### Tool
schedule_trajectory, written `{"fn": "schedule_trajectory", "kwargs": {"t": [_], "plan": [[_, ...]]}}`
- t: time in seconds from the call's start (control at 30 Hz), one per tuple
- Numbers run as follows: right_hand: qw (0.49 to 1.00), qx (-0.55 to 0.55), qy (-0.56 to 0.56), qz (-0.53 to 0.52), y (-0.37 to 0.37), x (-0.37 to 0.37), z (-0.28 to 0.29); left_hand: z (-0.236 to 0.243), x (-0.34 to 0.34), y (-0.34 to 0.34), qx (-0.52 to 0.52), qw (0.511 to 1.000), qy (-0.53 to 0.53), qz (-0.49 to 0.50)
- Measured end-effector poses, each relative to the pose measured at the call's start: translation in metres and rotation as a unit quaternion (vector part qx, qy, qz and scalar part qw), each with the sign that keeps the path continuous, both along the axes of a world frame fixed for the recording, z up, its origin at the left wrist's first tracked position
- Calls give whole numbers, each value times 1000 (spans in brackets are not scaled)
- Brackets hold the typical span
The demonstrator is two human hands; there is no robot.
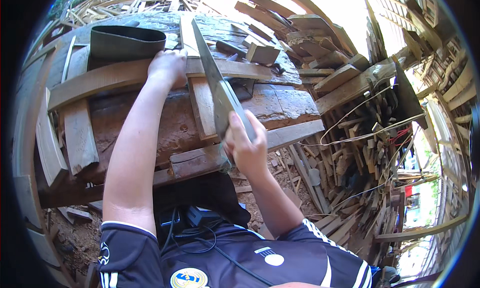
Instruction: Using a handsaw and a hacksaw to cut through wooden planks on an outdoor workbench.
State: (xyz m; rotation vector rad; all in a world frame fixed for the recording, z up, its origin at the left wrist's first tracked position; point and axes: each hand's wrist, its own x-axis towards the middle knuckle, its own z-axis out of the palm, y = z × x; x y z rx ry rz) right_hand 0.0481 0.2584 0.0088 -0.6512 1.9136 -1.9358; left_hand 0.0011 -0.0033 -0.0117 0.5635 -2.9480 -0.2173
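My right hand (245, 144) is closed around the handle end of a handsaw (212, 70). Its long grey blade points away from me and crosses over a long wooden board (107, 79). Whether the teeth touch the wood, I cannot tell. To the left of the blade, my left hand (169, 68) grips that board, fingers curled over its far edge. Under the board runs a pale wooden strip (203, 105), pointing away from me across the workbench (145, 123). A dark, open-ended sleeve-like piece (127, 42) stands just beyond my left hand.
Loose boards (80, 133) lie on the bench's left side. Small wood blocks (262, 53) sit at its far right. Stacked timber (325, 35) rises behind them. A heap of offcuts (350, 153) and a thin cord (345, 142) are on the right. Wood scraps cover the ground.
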Motion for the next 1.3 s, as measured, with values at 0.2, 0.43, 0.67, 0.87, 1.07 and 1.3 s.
{"fn": "schedule_trajectory", "kwargs": {"t": [0.2, 0.43, 0.67, 0.87, 1.07, 1.3], "plan": [[999, -24, -26, -26, 18, 24, -9, -6, -1, -5, -12, 1000, 15, -4], [999, 14, 28, -38, -27, -24, -13, 0, -5, 4, 9, 1000, -4, -6], [996, 35, 44, -64, 46, 51, -14, -2, 0, -2, 1, 1000, 10, -7], [998, -5, 32, -59, 13, 18, -31, -4, -1, 4, -2, 1000, -4, -23], [997, -62, 24, -38, -26, -17, -14, -8, 4, 6, -33, 998, -8, -44], [997, -58, 45, -35, -21, -15, -24, 3, 25, 22, -11, 997, -33, -69]]}}
